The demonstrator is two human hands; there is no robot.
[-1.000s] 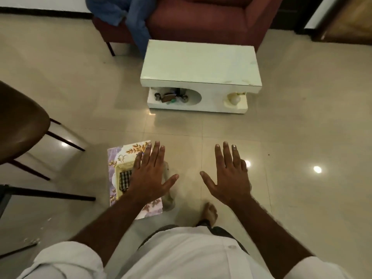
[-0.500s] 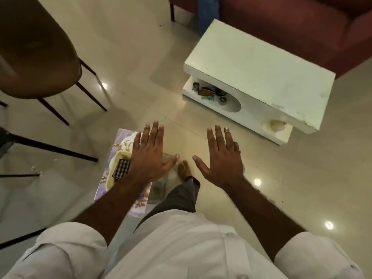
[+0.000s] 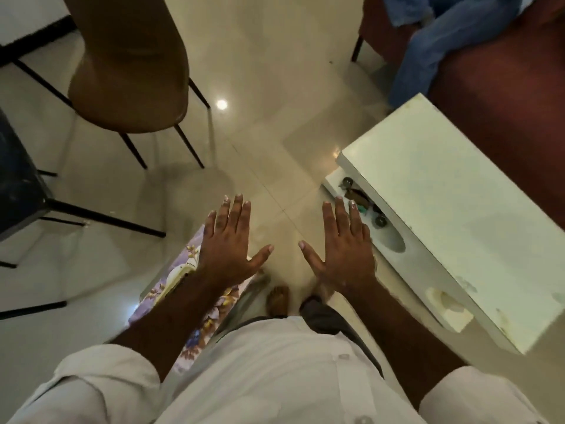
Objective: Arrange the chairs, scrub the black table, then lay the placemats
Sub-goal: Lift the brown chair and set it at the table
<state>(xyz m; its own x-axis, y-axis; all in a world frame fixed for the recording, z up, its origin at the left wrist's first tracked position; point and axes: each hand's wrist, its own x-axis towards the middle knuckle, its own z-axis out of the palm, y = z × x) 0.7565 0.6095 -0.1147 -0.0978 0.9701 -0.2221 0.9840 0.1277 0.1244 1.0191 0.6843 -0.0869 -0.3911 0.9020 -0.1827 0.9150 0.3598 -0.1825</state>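
Note:
My left hand (image 3: 227, 246) and my right hand (image 3: 344, 249) are held out flat in front of me, fingers spread, holding nothing. Below my left hand a stack of purple floral placemats (image 3: 175, 281) lies on the tiled floor, partly hidden by my forearm. A brown chair (image 3: 131, 75) with thin black legs stands at the upper left. The corner of the black table (image 3: 16, 185) shows at the left edge, with its black legs running across the floor.
A low white coffee table (image 3: 452, 209) stands close on my right, small objects on its lower shelf. Behind it is a dark red sofa (image 3: 504, 93) with blue cloth (image 3: 434, 41) draped on it. Glossy tiled floor (image 3: 269, 71) lies ahead. My bare feet (image 3: 278, 299) are below my hands.
The view has swung left: the white coffee table slid to the right, the brown chair and black table came closer at the left. Both hands stayed open and spread.

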